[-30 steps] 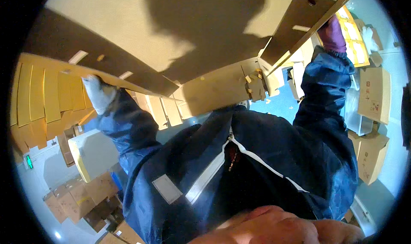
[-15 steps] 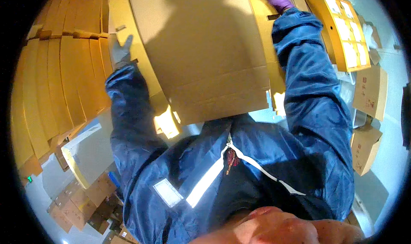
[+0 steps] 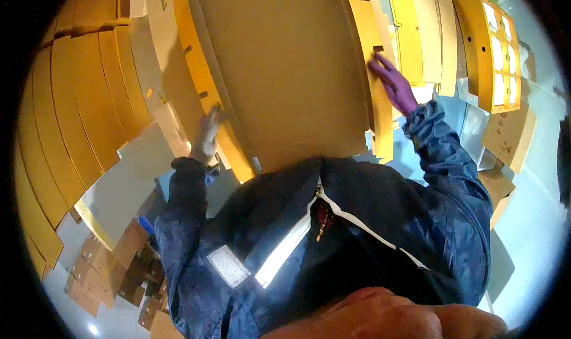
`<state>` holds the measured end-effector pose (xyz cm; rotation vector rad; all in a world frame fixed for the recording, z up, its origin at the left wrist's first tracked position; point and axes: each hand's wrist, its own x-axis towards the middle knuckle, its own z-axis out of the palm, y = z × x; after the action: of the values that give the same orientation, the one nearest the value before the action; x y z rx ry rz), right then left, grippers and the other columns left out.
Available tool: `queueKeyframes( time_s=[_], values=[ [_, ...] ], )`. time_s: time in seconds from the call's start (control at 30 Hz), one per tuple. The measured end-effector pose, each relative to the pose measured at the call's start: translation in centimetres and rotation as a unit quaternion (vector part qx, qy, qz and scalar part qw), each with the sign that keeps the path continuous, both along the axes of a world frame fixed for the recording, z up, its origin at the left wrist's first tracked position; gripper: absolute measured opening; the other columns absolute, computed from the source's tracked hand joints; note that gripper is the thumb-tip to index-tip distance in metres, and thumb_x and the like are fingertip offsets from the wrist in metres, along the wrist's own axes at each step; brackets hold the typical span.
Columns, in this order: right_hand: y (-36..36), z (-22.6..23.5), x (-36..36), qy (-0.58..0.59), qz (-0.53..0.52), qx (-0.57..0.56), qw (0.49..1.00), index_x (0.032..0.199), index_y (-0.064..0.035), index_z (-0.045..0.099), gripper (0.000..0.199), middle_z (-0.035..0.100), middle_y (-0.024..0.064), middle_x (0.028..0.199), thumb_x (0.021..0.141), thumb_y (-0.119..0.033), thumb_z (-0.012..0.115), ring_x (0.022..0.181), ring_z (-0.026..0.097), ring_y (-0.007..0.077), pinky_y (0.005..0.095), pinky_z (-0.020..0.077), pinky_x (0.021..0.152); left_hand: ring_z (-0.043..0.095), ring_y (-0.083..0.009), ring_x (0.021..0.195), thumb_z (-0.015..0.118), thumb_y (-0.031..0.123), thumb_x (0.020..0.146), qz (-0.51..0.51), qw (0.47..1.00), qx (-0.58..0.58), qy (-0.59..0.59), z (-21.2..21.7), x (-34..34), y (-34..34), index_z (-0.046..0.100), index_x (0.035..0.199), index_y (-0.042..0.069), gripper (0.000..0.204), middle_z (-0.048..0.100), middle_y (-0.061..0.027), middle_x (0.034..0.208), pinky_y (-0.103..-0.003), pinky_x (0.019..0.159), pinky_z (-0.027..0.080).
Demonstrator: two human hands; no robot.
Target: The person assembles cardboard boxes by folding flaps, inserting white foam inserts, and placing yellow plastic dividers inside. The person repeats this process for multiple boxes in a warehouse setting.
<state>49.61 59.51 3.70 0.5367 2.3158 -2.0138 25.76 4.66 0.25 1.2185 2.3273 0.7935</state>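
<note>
In the head view, the brown cardboard panel (image 3: 285,77) fills 12 o'clock, flanked by a slotted yellow left strip (image 3: 199,77) and a slotted yellow right strip (image 3: 367,65). The left hand (image 3: 207,134), at 10 o'clock, is at the left strip's outer edge; blur means I cannot tell its grip. The purple-gloved right hand (image 3: 394,86), at 2 o'clock, rests extended fingers against the right strip, its grip wide. Even, matched pressure along both edges should limit creasing.

Blue flr (image 3: 405,162), partly hidden; brn ctns (image 3: 507,138) at R, contact unclear.
</note>
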Motion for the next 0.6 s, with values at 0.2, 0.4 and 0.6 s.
queueKeyframes(
  time_s=[0.2, 0.4, 0.6],
  values=[
    [-0.4, 3.2, 7.8, -0.070, 0.344, 0.408, 0.843, 0.141, -0.0218, 0.051, 0.059, 0.042, 0.0099, 0.154, 0.087, 0.001, 0.044, 0.134, 0.044, 0.0425, 0.0485, 0.0364, 0.115, 0.040, -0.0354, 0.137, 0.060, 0.015, 0.093, -0.220, 0.931, -0.248, 0.152, 3.5, 4.7, 1.3, 0.053, 0.142, 0.019, 0.050, 0.040, -0.0110, 0.153, -0.046, 0.113, 0.038],
    [-2.1, 4.4, 5.1, -0.022, 0.377, 0.546, 0.748, 0.137, -0.0336, 0.054, 0.064, 0.044, 0.0031, 0.152, 0.080, -0.004, 0.060, 0.117, 0.057, 0.0396, 0.0424, 0.0491, 0.101, 0.059, -0.0291, 0.105, 0.062, 0.019, 0.086, -0.234, 0.926, -0.205, 0.215, 3.1, 4.5, -1.5, 0.052, 0.139, 0.033, 0.056, 0.045, -0.0010, 0.151, -0.046, 0.095, 0.049],
    [1.7, 6.5, -0.6, 0.052, 0.379, 0.618, 0.687, 0.138, -0.0329, 0.054, 0.067, 0.050, -0.0015, 0.144, 0.078, -0.004, 0.065, 0.094, 0.061, 0.0229, 0.0376, 0.0520, 0.081, 0.062, -0.0210, 0.094, 0.054, 0.013, 0.091, -0.344, 0.828, -0.322, 0.303, 10.1, -1.4, 5.1, 0.052, 0.141, 0.031, 0.053, 0.044, 0.0039, 0.153, -0.039, 0.088, 0.049]
  ],
)
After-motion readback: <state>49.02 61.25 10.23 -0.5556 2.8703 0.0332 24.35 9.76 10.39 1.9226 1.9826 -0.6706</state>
